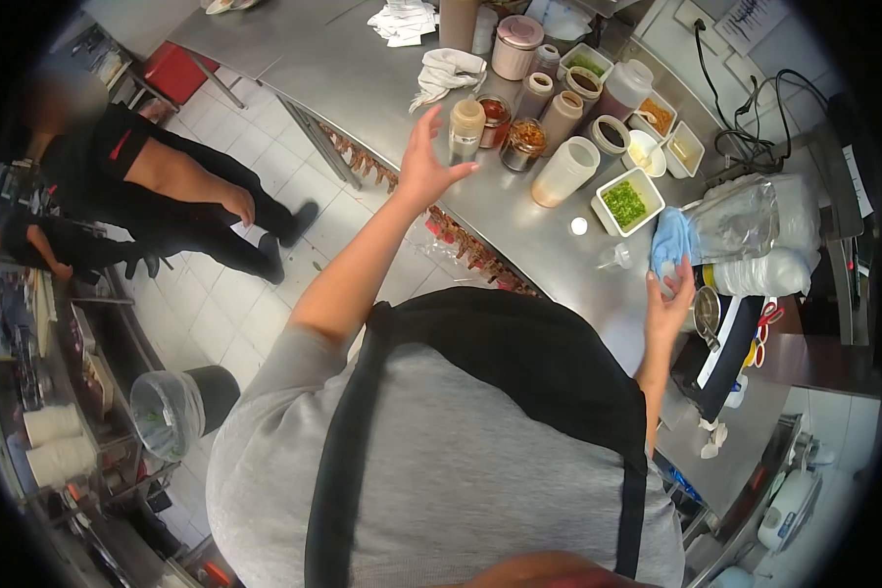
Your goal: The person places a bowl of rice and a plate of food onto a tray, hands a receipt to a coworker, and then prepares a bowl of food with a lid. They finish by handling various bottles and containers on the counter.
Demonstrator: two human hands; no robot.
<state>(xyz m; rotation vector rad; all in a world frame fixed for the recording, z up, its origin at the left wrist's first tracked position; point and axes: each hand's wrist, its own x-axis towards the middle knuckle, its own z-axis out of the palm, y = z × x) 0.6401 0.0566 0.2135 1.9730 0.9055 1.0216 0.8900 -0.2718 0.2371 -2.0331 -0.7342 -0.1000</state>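
Note:
My left hand (pixel 433 165) is open, its fingers and thumb spread beside a squeeze bottle (pixel 466 127) near the counter's front edge. Whether it touches the bottle is hard to tell. At the right, my right hand (pixel 670 292) is closed on a light blue cloth (pixel 672 241). That cloth lies beside a white container of chopped green herbs (pixel 625 202). A small white lid (pixel 579 226) and a clear nozzle piece (pixel 614 257) rest on the metal counter (pixel 549 245). An open, nearly empty bottle (pixel 565 171) stands behind the lid.
Jars, sauce bottles and small tubs crowd the counter's back, with a white cloth (pixel 449 74) at their left. Plastic-wrapped items (pixel 755 220) and red scissors (pixel 771 314) are at the right. Another person (pixel 157 176) stands at the left, near a lined bin (pixel 167 412).

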